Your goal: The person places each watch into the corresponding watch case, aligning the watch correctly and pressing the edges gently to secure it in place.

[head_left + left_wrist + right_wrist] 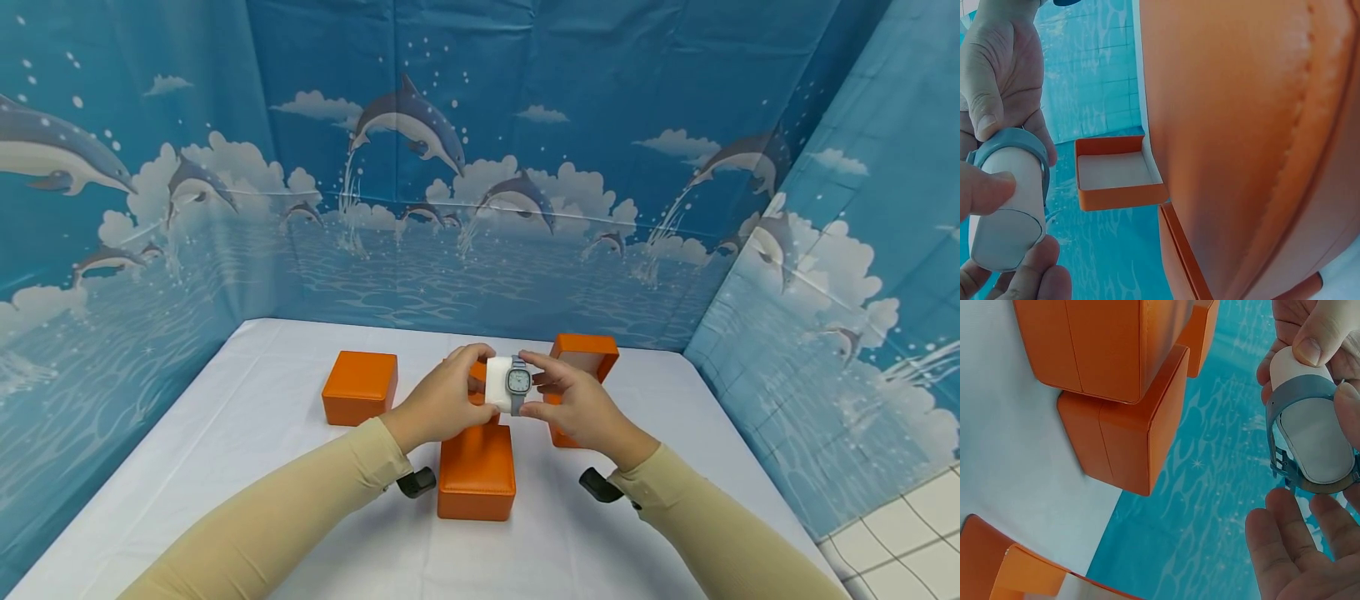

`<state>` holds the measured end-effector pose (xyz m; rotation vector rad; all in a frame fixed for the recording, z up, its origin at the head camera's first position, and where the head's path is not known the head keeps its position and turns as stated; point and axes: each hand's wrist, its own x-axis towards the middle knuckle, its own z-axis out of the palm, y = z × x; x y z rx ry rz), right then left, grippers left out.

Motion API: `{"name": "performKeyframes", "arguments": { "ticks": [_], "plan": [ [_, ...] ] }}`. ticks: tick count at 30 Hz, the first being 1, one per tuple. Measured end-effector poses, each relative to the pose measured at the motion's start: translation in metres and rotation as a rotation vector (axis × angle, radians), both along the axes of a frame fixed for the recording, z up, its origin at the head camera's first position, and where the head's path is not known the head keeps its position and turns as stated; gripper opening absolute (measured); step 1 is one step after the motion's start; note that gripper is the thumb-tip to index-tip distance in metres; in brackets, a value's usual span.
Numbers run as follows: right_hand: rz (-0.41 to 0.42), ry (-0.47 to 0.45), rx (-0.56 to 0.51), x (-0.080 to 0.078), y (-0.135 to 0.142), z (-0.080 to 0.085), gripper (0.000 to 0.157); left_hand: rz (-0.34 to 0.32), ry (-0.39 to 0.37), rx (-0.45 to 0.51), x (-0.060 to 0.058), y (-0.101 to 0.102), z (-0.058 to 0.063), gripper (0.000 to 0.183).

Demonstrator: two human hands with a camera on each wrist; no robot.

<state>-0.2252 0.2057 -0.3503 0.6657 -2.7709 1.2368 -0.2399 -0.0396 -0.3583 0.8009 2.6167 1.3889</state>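
A square-faced watch with a grey-blue strap is wrapped around a white watch cushion. My left hand grips the cushion's left end, thumb below and fingers above in the head view. From the other side my right hand pinches the watch at its strap, the index finger at the top edge and the thumb at the bottom. Its other fingers stay apart from the cushion in the right wrist view. Watch and cushion are held up over the orange boxes, the strap's buckle showing in the right wrist view.
A closed orange box stands in front of the hands, and another orange box behind is partly hidden. A further closed box sits left. The open box at right has its lid raised. All stand on a white-covered table.
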Motion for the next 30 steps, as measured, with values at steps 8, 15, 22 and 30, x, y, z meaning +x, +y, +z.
{"name": "performKeyframes", "arguments": {
  "ticks": [8,15,22,30],
  "plan": [
    [-0.014,-0.003,0.008,0.0006,0.0004,-0.002,0.078,-0.003,-0.004,0.001,0.0011,0.0012,0.0002,0.073],
    [-0.005,0.005,-0.006,0.001,0.0002,-0.0033,0.078,-0.008,0.001,0.001,0.0009,0.0023,-0.0001,0.072],
    [0.012,0.043,0.001,0.0011,-0.0004,-0.0049,0.079,-0.023,-0.018,0.004,0.0015,0.0035,0.0013,0.075],
    [0.02,0.047,0.011,0.0009,0.0005,-0.0064,0.079,-0.029,-0.031,0.009,0.0017,0.0038,0.0018,0.072]
  ]
}}
